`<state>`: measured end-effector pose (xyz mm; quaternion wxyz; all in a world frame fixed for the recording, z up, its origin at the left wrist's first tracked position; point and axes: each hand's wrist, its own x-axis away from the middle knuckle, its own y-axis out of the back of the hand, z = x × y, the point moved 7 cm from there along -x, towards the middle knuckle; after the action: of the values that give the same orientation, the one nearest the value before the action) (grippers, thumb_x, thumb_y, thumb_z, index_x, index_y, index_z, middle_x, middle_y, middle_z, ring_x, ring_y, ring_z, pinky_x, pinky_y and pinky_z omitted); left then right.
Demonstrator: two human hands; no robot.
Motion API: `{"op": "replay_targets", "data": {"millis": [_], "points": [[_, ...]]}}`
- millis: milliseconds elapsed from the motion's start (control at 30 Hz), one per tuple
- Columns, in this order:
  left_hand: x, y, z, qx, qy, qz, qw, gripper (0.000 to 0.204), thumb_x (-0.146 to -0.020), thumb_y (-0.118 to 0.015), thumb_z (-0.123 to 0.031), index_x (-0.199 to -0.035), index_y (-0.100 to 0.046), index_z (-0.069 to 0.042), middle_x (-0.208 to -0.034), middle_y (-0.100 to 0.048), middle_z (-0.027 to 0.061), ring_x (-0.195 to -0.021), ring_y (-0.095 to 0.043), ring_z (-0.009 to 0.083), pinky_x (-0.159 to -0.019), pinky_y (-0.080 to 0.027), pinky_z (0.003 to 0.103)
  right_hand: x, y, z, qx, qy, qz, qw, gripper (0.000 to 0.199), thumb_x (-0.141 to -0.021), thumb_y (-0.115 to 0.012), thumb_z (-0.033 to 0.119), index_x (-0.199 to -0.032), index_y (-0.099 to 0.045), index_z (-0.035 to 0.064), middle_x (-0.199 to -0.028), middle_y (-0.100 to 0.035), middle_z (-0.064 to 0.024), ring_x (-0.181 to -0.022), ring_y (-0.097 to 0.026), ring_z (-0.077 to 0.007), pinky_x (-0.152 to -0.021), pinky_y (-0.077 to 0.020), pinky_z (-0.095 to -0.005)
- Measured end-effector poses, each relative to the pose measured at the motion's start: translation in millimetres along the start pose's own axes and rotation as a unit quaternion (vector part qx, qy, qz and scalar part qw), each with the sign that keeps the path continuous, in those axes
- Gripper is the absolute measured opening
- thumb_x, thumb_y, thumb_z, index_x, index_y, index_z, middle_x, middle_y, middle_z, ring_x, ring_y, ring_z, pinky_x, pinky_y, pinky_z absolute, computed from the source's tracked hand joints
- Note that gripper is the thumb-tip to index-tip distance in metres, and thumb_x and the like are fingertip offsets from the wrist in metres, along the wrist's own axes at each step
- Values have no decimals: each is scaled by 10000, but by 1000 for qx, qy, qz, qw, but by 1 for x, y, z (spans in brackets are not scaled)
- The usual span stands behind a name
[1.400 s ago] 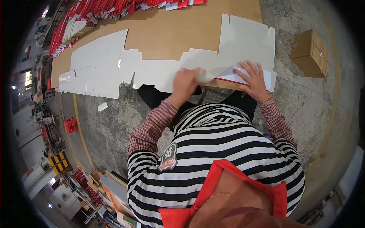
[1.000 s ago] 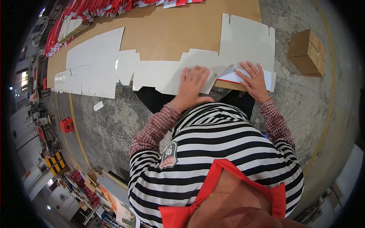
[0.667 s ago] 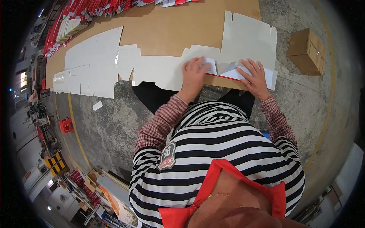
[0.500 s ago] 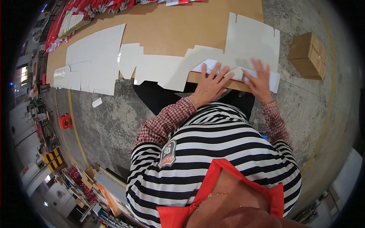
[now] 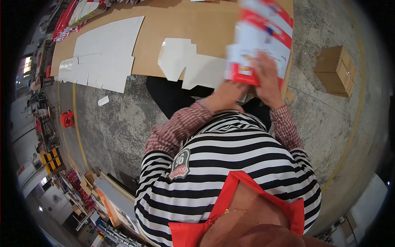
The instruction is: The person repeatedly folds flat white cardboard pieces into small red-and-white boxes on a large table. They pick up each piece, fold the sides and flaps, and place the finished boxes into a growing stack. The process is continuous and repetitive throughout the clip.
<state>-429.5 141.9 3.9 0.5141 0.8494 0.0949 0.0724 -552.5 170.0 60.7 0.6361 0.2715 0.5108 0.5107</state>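
Both hands, left hand point(image 5: 224, 96) and right hand point(image 5: 269, 78), grasped a red-and-white printed carton blank point(image 5: 259, 39) above the brown table point(image 5: 193, 24); motion blur suggested it might slip or crease.

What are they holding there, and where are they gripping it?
A flat red-and-white printed carton sheet, lifted off the table. Both hands grip its near end: the left hand at the lower left corner, the right hand flat on its lower part.

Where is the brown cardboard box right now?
In the head view, the brown cardboard box sits on the concrete floor at the person's right, apart from the table edge, beyond the right hand.
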Motion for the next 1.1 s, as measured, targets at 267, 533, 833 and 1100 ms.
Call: {"op": "replay_targets", "data": {"millis": [267,533,833,1100], "points": [[36,92,89,16,76,73,994,178,-883,-683,-213,-908,-743,-48,-824,-693,187,-725,-672,312,-672,-523,393,2,33,-26,-140,-37,-127,981,765,-861,-643,254,-1540,-321,107,-1614,-247,-143,-1491,-217,-353,-1201,-190,-483],[47,102,162,172,190,-8,967,391,-771,-822,-306,-993,-703,-6,-862,-701,174,-757,-666,273,-713,-517,367,7,-31,-21,53,-15,67,996,590,-888,-667,376,-1422,-517,174,-1510,-390,-138,-1396,-326,-366,-1153,-246,-518],[104,53,57,-169,150,-173,959,481,-821,-549,-52,-1298,-516,3,-1310,-566,174,-1224,-527,326,-1039,-395,470,-58,-69,58,-187,164,117,961,504,-835,-724,409,-1217,-639,91,-1265,-540,-163,-1096,-545,-333,-906,-465,-429],[198,71,98,15,253,-310,916,909,-703,-856,-174,-1459,-366,-54,-1389,-503,125,-1343,-436,269,-1122,-293,515,-33,-74,58,-200,153,183,950,588,-818,-720,468,-1256,-629,87,-1289,-534,-138,-1053,-538,-322,-912,-458,-416]]}}
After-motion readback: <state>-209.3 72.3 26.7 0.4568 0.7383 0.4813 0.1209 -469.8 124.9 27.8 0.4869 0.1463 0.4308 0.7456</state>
